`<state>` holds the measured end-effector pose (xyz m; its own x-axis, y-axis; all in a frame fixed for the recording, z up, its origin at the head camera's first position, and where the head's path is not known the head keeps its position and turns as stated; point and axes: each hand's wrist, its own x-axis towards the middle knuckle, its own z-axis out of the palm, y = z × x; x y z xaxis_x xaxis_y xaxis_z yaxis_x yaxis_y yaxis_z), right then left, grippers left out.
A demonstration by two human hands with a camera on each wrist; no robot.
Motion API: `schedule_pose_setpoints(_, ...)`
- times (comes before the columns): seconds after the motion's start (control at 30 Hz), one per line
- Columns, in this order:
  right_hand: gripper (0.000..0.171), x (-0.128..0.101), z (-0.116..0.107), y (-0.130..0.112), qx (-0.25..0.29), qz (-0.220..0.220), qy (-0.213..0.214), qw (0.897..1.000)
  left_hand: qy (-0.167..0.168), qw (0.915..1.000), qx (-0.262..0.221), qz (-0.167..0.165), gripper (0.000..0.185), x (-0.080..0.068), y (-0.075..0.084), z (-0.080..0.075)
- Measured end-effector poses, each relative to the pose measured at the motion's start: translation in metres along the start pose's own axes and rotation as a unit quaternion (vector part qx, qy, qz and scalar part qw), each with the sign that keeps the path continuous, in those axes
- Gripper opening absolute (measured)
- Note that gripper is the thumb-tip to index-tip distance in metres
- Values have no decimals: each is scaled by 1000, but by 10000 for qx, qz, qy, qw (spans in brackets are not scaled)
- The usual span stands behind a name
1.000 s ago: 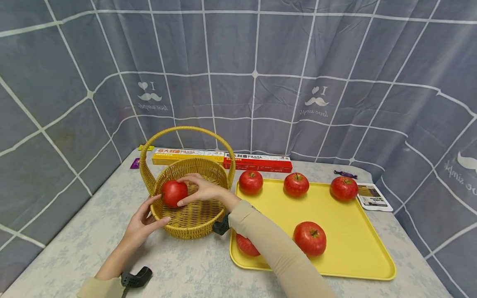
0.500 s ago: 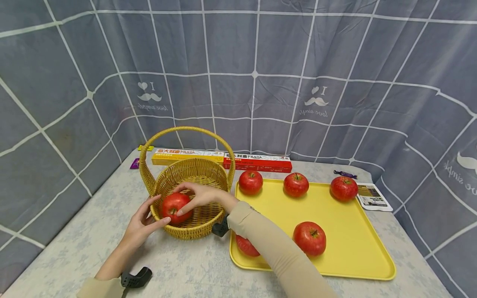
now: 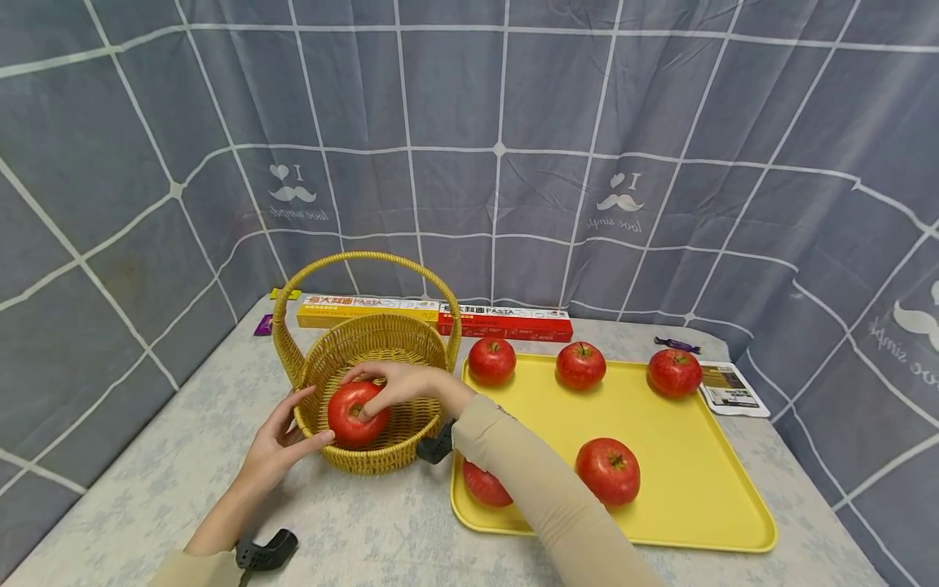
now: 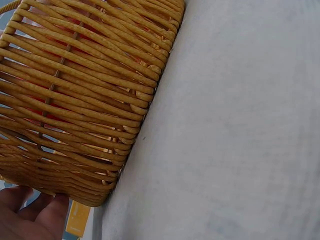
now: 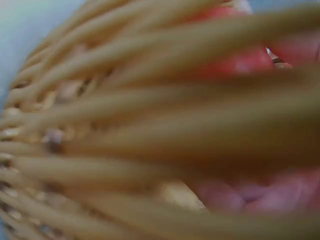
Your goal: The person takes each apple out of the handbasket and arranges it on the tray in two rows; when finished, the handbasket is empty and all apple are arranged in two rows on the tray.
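Note:
Inside the round woven basket (image 3: 421, 436), my right hand (image 3: 399, 387) holds a red apple (image 3: 345, 420), thumb at the dimple on top and fingers over the far side. My left hand (image 3: 267, 448) grips the basket at its near left rim, thumb at the front and fingers farther back. Its fingertips (image 4: 60, 202) meet the outer weave in the left wrist view. The right wrist view looks through the blurred basket wall (image 5: 150, 115), with red of the apple (image 5: 240, 60) in the gaps.
To the right, a yellow tray (image 3: 682, 481) bears several apples, one (image 3: 484, 485) partly behind the right sleeve (image 3: 543, 481). A yellow pasta box (image 3: 367, 310) and a red one (image 3: 506, 324) stand behind. The tall basket handle (image 3: 367, 255) arches over the right hand.
The right hand has brought the apple down and nearer the front inside the basket, then slightly right. The apple has turned, its dimple now showing. The left hand stays at the rim.

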<state>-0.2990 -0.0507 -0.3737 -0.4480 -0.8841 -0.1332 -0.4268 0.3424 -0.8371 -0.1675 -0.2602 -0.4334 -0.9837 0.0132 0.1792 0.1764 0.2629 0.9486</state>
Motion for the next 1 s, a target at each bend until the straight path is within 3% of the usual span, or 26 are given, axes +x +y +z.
schedule_pose_setpoints(0.17, 54, -18, -18, -13, 20, -338, 63, 9994, -10, 10000, 7, 14, 71, 1, -1, 2)
schedule_pose_setpoints(0.3, 52, -45, -36, -27, -36, -604, -80, 9981, -41, 9999, -71, 68, 71, 2, -1, 4)
schedule_pose_setpoints(0.5, 52, -105, -63, -36, -127, -883, -105, 9960, -76, 9998, -96, 167, 70, 1, -1, 1)
schedule_pose_setpoints(0.67, 51, -167, -82, -29, 50, -992, 190, 9949, -112, 9994, -129, 284, 70, 1, -1, 0)
schedule_pose_setpoints(0.77, 51, -209, -93, -21, 17, -842, 567, 9948, -145, 9993, -164, 296, 70, 1, -2, -1)
schedule_pose_setpoints(0.87, 49, -252, -101, -8, -14, -373, 1045, 9938, -171, 9993, -218, 247, 70, 1, -2, -1)
schedule_pose_setpoints(1.0, 46, -309, -106, 19, -77, 192, 1701, 9852, -150, 9995, -218, 151, 70, 1, -2, -1)
